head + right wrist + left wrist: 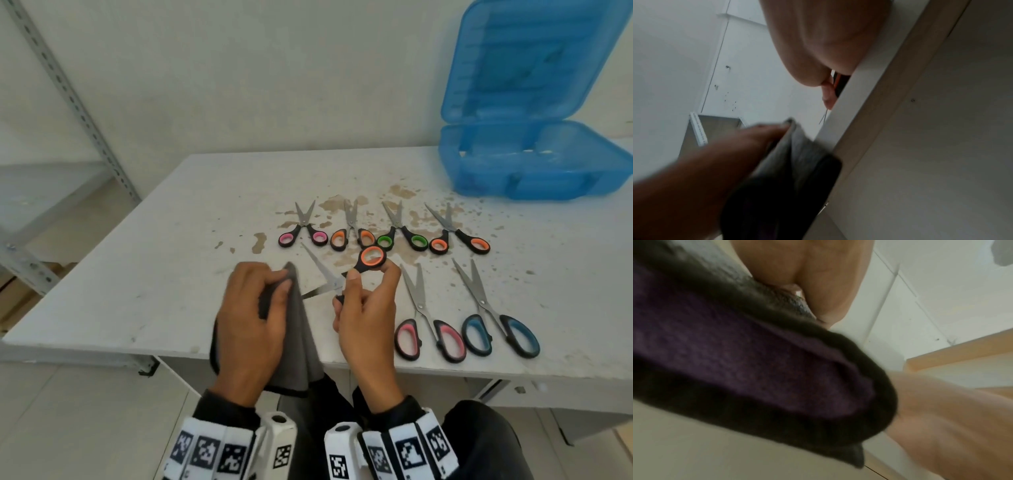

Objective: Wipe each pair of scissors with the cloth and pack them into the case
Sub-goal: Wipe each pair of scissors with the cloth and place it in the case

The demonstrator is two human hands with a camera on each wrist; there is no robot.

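While cloth apparently covers blade, six scissors nearby.

sleeves: black | wristbands: white, black square markers | wrist cameras: white housings

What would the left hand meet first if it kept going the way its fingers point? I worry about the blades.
Probably the open blades of the orange-handled scissors, just past the grey cloth that the left hand holds; depth is unclear.

Stained white table, six scissors, open blue case
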